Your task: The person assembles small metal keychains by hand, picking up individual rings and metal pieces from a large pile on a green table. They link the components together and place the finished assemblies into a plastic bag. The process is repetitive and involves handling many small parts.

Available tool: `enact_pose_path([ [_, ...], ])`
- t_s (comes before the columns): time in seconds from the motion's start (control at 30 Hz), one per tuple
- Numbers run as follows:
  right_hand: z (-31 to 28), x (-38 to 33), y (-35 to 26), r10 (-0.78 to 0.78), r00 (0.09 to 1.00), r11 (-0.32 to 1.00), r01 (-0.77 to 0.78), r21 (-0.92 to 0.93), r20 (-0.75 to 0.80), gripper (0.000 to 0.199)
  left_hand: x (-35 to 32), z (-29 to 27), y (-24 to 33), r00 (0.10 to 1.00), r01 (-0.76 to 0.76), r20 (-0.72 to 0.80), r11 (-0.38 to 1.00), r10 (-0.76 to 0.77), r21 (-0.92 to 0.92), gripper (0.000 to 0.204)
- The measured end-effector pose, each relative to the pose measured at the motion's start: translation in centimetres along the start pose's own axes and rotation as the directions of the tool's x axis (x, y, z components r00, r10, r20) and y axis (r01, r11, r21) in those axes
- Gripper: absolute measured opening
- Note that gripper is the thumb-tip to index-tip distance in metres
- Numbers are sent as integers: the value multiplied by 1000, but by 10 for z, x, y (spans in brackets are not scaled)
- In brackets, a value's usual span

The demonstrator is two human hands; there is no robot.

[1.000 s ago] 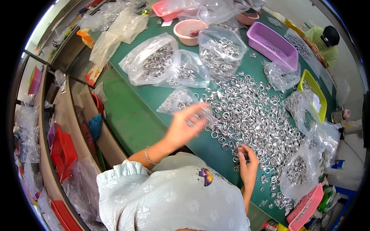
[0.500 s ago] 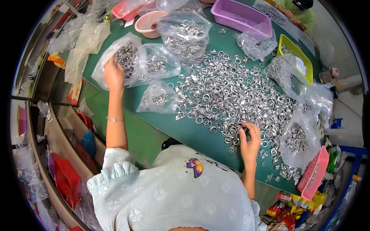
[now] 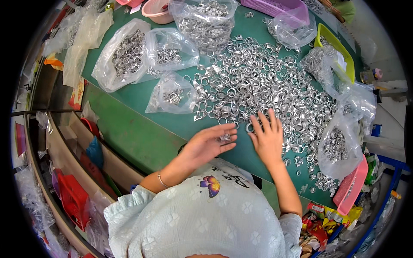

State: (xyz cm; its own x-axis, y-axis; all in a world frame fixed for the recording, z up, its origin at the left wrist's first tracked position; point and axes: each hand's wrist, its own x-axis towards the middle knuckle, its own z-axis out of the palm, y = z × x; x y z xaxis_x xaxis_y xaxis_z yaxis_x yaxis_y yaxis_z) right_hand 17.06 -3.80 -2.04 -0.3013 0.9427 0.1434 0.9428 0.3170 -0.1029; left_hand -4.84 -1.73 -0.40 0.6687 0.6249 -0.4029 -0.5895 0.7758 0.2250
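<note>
A broad heap of silver-coloured metal rings (image 3: 258,81) spreads over the green table (image 3: 133,101). At the heap's near edge my left hand (image 3: 206,146) is turned palm up, and a few rings (image 3: 224,137) lie in its loosely curled fingers. Just to its right, my right hand (image 3: 267,139) is palm down with fingers spread. Its fingertips touch the near edge of the heap, and it grips nothing that I can see. A clear plastic bag of rings (image 3: 129,53) stands open at the table's left.
Smaller clear bags (image 3: 165,53) and a large full bag (image 3: 206,30) stand behind. A purple basket (image 3: 279,6), a lime-green basket (image 3: 344,56) and a pink basket (image 3: 350,189) line the far and right sides. Left of me are shelves with a red basket (image 3: 73,198).
My left hand has left the bag at the left and come to the table's near edge with rings in it. My right hand has shifted slightly left and spread its fingers.
</note>
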Motion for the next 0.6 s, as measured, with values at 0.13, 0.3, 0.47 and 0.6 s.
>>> enact_pose_path([
  [0.13,-1,-2,29,26,999,997,-28,-78,-21,47,-2,-6,-16,998,-11,-53,995,17,99,32],
  [0.3,-12,5,49,43,993,998,-38,43,-109,46,-7,-13,-14,993,-95,-41,962,109,257,31],
  [0.47,-43,36,15,148,984,901,-94,424,-96,45,-12,-19,-11,960,-227,-45,864,276,450,31],
  [0.6,-10,82,-9,-11,977,968,65,243,-215,33,-7,-13,-14,957,-237,-43,857,288,457,30],
])
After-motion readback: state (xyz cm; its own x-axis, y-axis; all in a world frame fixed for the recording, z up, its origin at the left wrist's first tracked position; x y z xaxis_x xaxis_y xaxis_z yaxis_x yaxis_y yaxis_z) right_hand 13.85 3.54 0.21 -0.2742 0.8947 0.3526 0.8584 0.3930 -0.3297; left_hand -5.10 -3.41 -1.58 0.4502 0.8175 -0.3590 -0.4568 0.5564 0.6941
